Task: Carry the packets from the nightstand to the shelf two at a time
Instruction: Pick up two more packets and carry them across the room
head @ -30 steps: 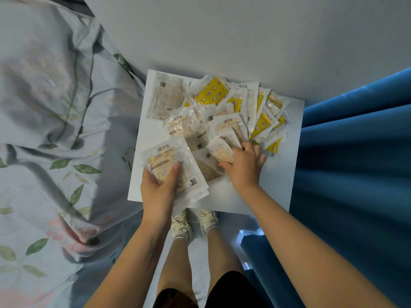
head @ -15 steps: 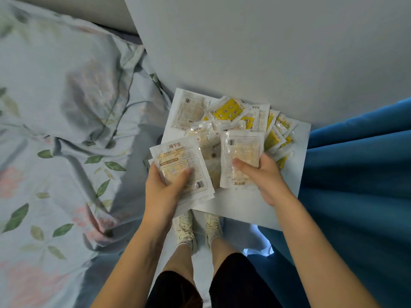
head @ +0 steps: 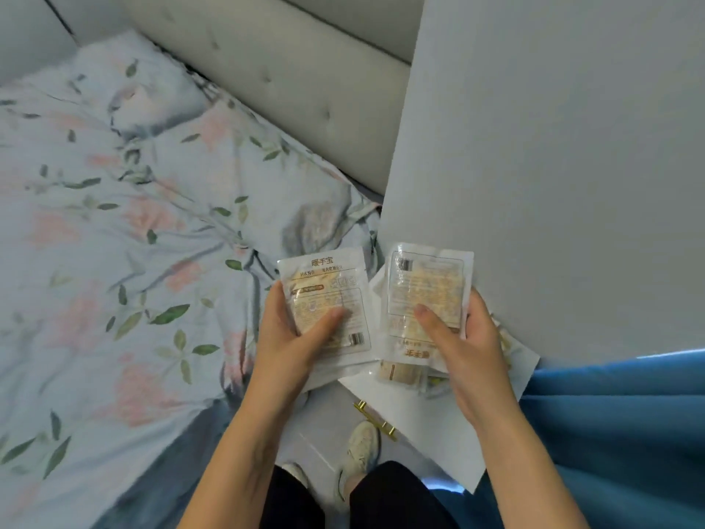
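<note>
While raised, both hands (head: 290, 337) (head: 469, 349) each grip one packet (head: 328, 295) (head: 427, 292).

Left packet (head: 327, 304): white, beige-tan contents, black lettering, orange strip, black barcode at near right corner. Right packet (head: 426, 299): white-clear, pale tan filling, barcode at far left corner. Bedsheet (head: 126, 231): pale blue, pink blossoms, green leaves. Headboard (head: 297, 78): light grey, tufted. Wall (head: 564, 154): plain grey-white. Curtain (head: 618, 433): solid blue. Nightstand (head: 450, 425): white; handle (head: 375, 414): gold. Shoes (head: 360, 448): off-white. Shorts (head: 396, 498): black.
</note>
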